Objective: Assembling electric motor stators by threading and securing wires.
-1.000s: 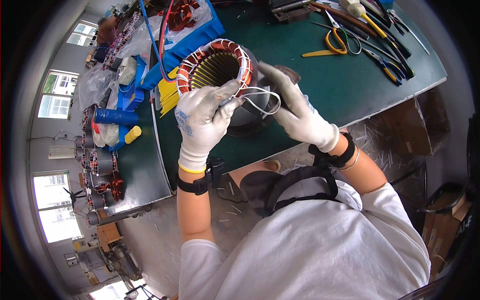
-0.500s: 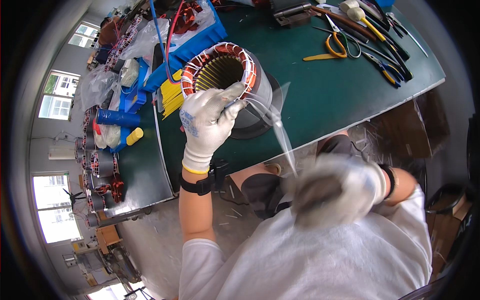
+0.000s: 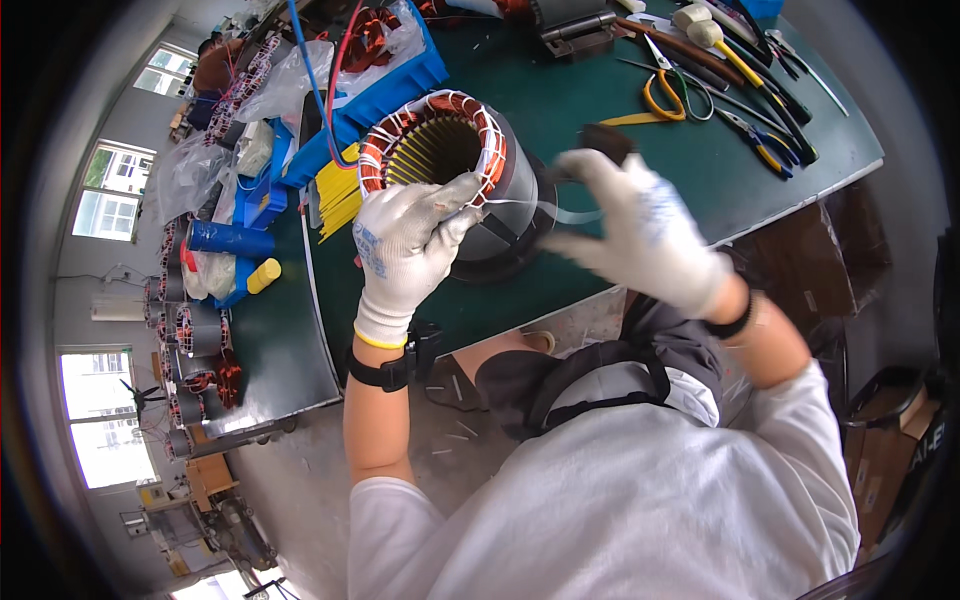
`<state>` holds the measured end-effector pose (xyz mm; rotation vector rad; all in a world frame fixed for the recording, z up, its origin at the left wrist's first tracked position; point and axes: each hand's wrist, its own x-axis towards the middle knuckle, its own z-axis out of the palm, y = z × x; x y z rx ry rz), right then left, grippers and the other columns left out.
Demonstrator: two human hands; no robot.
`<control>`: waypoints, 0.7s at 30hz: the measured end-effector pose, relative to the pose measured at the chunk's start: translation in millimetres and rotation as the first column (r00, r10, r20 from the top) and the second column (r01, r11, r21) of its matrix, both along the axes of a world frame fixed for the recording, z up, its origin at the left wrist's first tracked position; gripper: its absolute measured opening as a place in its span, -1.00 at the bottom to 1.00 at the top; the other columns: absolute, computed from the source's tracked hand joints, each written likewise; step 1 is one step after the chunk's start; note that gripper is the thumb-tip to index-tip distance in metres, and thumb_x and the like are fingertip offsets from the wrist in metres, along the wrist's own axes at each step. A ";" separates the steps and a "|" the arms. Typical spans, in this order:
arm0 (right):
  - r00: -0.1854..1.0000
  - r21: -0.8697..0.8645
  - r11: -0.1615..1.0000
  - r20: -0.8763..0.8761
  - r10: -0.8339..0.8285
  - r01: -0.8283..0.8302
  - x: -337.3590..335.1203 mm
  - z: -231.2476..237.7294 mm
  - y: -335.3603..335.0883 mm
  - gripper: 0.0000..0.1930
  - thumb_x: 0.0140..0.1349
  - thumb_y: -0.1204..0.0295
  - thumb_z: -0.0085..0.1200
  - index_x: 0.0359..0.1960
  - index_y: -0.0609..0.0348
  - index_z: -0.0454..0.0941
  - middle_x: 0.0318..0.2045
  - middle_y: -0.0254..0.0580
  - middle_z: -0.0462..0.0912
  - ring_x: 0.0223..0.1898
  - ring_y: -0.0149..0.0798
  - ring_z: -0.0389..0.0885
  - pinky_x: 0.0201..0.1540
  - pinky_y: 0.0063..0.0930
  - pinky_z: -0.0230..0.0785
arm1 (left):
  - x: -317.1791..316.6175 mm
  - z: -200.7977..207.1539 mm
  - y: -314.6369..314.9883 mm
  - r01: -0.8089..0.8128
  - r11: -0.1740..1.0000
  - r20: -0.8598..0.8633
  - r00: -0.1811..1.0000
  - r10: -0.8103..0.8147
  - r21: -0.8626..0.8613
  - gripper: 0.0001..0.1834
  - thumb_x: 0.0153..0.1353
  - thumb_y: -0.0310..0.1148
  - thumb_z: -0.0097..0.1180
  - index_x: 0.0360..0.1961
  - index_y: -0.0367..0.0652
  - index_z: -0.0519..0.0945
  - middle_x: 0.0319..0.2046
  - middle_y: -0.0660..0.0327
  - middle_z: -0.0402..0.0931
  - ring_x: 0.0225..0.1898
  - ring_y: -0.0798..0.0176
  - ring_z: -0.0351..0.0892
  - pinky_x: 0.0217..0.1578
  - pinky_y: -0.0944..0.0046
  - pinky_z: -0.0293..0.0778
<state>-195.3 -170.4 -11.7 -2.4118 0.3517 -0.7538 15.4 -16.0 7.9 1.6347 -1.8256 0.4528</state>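
Observation:
A motor stator (image 3: 515,180) lies tilted on the bench, its copper winding ring (image 3: 492,140) bound with white lacing and yellow slot liners inside its bore. My left hand (image 3: 408,235), in a white glove, rests on the ring's near edge, thumb and forefinger closed on white lacing tape (image 3: 515,204). To the right, my right hand (image 3: 645,230), also gloved, is blurred, its thumb and forefinger apart. The tape runs from the ring toward its palm; whether the fingers grip it is unclear. A dark brown thing (image 3: 608,142) shows beyond those fingers, too smeared to name.
Scissors (image 3: 665,95), pliers (image 3: 765,140) and a yellow-handled mallet (image 3: 725,45) lie at the back right. Yellow strips (image 3: 338,195) and a blue bin (image 3: 400,80) stand left of the stator, with red and blue wires hanging above. The bench's near edge (image 3: 800,200) runs at right.
My right hand has swung from low by my lap, where it held the tape stretched, up and away to beside the stator. The tape is now slack. My left hand has stayed at the ring.

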 end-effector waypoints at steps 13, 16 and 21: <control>0.652 0.616 0.280 0.533 0.540 -0.736 46.3 5.0 9.7 -0.72 0.46 0.25 -0.01 -0.14 0.24 0.59 -0.42 -0.20 0.59 -0.53 -0.40 0.47 -0.44 -0.53 0.32 | -5.1 0.1 3.4 -0.111 0.994 0.158 0.981 0.110 -0.003 -0.76 0.08 -0.32 0.34 -0.19 -0.04 0.70 -0.33 0.19 0.66 -0.37 0.02 0.60 -0.32 0.08 0.43; 0.589 0.587 -0.511 0.788 0.182 -0.628 68.2 -10.4 8.8 -0.77 0.50 0.29 -0.07 -0.10 0.21 0.52 -0.64 -0.55 0.27 -0.70 -0.63 0.08 -0.65 -0.65 -0.08 | -2.7 -5.0 1.8 -0.108 0.992 0.197 0.973 0.119 -0.064 -0.78 0.04 -0.35 0.34 -0.24 -0.02 0.70 -0.40 0.22 0.61 -0.43 0.03 0.55 -0.36 0.09 0.40; 0.734 0.689 0.252 0.634 0.243 -0.679 53.1 12.5 17.9 -0.76 0.47 0.32 -0.03 -0.25 0.25 0.56 -0.62 -0.52 0.32 -0.64 -0.58 0.22 -0.60 -0.62 0.08 | -0.3 -18.3 -3.6 -0.057 0.992 0.129 0.989 0.071 -0.109 -0.77 -0.12 -0.42 0.29 -0.35 -0.02 0.64 -0.46 0.22 0.54 -0.44 0.02 0.52 -0.36 0.04 0.37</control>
